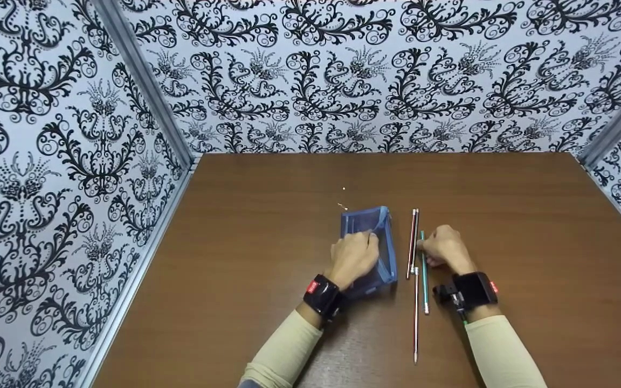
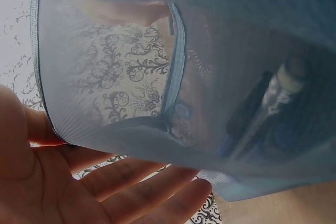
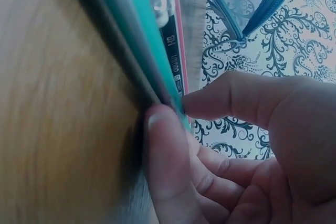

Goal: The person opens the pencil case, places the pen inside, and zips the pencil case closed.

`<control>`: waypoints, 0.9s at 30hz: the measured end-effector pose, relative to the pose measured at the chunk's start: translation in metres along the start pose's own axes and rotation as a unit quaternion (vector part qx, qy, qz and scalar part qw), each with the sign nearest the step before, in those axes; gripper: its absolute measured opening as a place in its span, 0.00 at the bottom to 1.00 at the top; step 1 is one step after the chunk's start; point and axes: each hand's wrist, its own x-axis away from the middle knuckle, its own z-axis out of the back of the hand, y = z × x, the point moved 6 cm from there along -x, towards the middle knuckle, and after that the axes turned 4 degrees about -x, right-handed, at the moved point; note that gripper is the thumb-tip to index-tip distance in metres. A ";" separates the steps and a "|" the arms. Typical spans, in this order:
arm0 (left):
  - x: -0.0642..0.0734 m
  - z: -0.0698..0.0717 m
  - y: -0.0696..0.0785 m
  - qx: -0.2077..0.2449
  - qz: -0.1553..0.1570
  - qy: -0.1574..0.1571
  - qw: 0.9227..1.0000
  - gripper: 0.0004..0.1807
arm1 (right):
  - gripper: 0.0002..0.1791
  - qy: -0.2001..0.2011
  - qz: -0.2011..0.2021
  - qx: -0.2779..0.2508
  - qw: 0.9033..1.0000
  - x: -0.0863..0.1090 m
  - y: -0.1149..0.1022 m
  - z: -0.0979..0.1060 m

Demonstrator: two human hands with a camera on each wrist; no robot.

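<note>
A blue mesh zip pouch (image 1: 387, 253) lies on the table with its zipped side gaping towards the pencils. My left hand (image 1: 354, 258) holds it; in the left wrist view the thumb and forefinger pinch its mesh edge (image 2: 39, 72). A blurred, stick-like item with a pale end (image 2: 278, 85) shows through the mesh; I cannot tell whether it is inside. My right hand (image 1: 445, 248) pinches a green pencil (image 1: 425, 285) between thumb and forefinger. Left of it lie a red-striped pencil (image 1: 412, 242), a dark pencil (image 1: 416, 229) and, nearer me, a reddish pencil (image 1: 416, 323).
The brown wooden table (image 1: 235, 242) meets patterned walls (image 1: 343, 81) at the back and sides. Small shiny bits (image 1: 342, 206) lie behind the pouch. Each wrist wears a black strap, and a small camera (image 1: 442, 293) sticks out from the right one.
</note>
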 end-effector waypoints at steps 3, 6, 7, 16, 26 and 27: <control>0.000 0.000 0.000 -0.001 -0.001 -0.001 1.000 0.23 | 0.15 0.009 0.000 -0.002 1.000 0.001 -0.001 0.001; 0.000 0.000 0.000 0.000 -0.002 -0.001 1.000 0.23 | 0.15 0.013 0.011 0.000 1.000 0.001 -0.002 0.002; 0.000 0.000 0.000 0.000 -0.002 0.000 1.000 0.23 | 0.15 0.014 0.013 0.001 1.000 0.002 -0.002 0.002; 0.000 0.000 0.000 0.006 -0.005 0.002 1.000 0.23 | 0.14 0.025 0.027 -0.006 0.999 0.005 -0.004 0.005; 0.000 0.000 0.000 -0.003 -0.010 0.010 1.000 0.23 | 0.15 0.030 0.012 -0.018 0.999 0.009 -0.009 0.007; 0.000 0.000 0.000 -0.004 -0.010 0.009 1.000 0.23 | 0.15 0.029 0.012 -0.018 0.999 0.009 -0.010 0.008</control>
